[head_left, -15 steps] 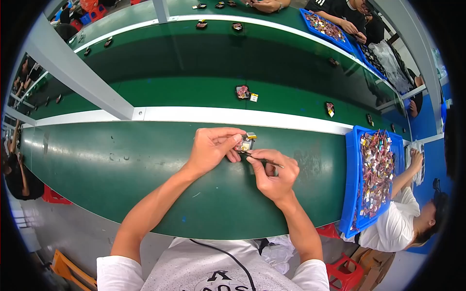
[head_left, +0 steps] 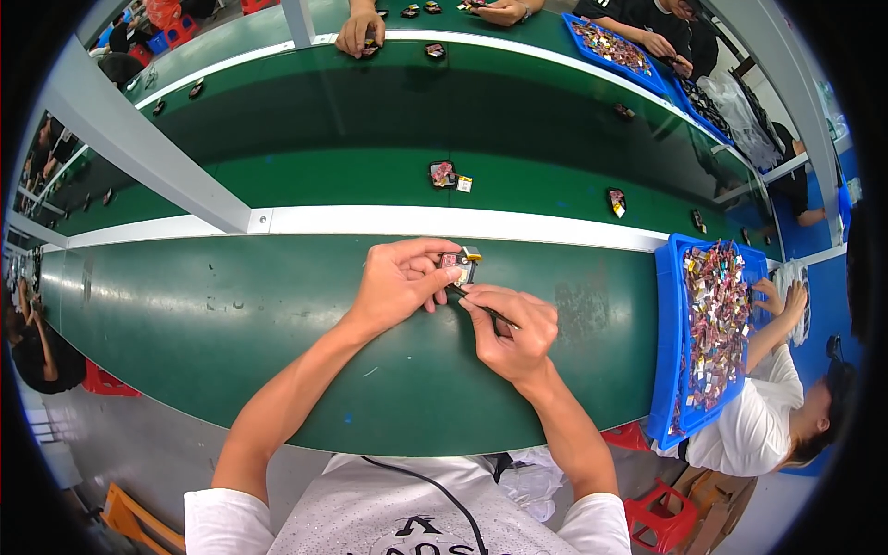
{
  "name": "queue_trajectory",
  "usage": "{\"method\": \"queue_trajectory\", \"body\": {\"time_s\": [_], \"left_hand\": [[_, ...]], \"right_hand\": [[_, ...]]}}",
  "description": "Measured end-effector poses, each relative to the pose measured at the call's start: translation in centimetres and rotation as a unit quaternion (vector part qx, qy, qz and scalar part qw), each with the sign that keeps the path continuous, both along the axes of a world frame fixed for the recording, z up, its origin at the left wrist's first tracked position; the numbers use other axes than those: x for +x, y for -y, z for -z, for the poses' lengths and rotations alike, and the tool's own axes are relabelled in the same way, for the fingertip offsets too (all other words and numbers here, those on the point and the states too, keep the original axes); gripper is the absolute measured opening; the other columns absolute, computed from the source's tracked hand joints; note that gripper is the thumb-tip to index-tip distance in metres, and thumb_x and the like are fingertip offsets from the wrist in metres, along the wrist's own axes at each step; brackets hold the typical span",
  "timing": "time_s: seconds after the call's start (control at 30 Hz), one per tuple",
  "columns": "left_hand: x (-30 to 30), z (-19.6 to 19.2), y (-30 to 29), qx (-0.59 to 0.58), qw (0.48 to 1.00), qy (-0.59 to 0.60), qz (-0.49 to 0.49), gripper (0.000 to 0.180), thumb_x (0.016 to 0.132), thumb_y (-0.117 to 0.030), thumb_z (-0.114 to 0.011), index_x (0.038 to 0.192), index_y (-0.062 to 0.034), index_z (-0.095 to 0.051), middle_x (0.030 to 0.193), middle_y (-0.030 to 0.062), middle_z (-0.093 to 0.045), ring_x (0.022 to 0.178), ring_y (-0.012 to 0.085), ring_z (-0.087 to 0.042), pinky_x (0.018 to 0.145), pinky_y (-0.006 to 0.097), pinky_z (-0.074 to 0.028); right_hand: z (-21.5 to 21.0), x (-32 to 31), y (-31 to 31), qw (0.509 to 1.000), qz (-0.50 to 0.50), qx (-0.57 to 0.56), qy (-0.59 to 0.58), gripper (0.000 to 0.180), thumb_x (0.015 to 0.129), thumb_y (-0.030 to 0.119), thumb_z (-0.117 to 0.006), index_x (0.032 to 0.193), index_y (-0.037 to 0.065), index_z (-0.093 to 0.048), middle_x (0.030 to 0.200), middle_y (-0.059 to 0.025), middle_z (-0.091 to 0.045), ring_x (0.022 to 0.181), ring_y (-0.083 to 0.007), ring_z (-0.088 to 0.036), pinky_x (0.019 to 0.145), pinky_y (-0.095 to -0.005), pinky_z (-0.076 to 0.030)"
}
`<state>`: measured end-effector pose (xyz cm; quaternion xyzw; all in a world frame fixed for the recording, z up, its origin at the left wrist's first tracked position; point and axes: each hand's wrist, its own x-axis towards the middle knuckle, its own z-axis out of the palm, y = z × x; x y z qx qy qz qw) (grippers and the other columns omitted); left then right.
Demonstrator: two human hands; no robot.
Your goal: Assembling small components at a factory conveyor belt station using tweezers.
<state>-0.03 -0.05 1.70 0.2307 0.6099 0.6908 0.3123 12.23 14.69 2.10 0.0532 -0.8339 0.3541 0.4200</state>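
My left hand (head_left: 393, 285) pinches a small black-framed electronic assembly (head_left: 470, 265) above the green workbench (head_left: 305, 361). The assembly has a pinkish part inside and a silver-and-yellow piece at its upper right edge. In my right hand (head_left: 520, 335) is a thin dark tool (head_left: 502, 320), which looks like tweezers. The tool's tip is at the lower edge of the assembly, but my fingers hide the exact contact. Both hands are close together, nearly touching.
Beyond a white rail (head_left: 370, 220), a green conveyor belt (head_left: 305, 180) carries several similar assemblies (head_left: 442, 173). A blue tray (head_left: 662, 370) heaped with small pink and yellow-white parts stands at the right. A co-worker's hand (head_left: 794, 301) is beside it. Another hand (head_left: 356, 35) reaches over the far side.
My right hand has shifted slightly left, with the tool now lower against the assembly. The belt's assemblies have slid left. Across the belt, a co-worker's hand has come onto an assembly.
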Motion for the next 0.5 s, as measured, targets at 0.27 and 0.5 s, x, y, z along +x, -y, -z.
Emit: {"method": "queue_trajectory", "body": {"time_s": [0.27, 0.5], "left_hand": [[0.56, -0.27, -0.44, -0.054, 0.997, -0.05, -0.017, 0.026, 0.092, 0.0, -0.071, 0.118, 0.0044, -0.07, 0.075, 0.0038, -0.07, 0.059, 0.0051, -0.062, 0.047, 0.021, -0.048], [0.49, 0.13, -0.77, -0.071, 0.996, -0.045, -0.019, 0.021, 0.094, -0.001, -0.069, 0.114, 0.0048, -0.07, 0.073, 0.0033, -0.069, 0.058, 0.0054, -0.062, 0.048, 0.021, -0.047]], "right_hand": [[0.29, 0.15, -0.27, 0.997, 0.001, 0.072, 0.004, 0.024, 0.069, -0.008, -0.079, 0.087, 0.008, -0.073, 0.087, -0.0054, -0.078, 0.054, -0.0158, -0.063, 0.046, -0.0263, -0.04], [0.6, 0.31, -0.3, 0.997, -0.001, 0.076, 0.0, 0.026, 0.068, -0.008, -0.079, 0.088, 0.008, -0.072, 0.088, -0.0048, -0.078, 0.052, -0.0156, -0.06, 0.046, -0.027, -0.04]]}}
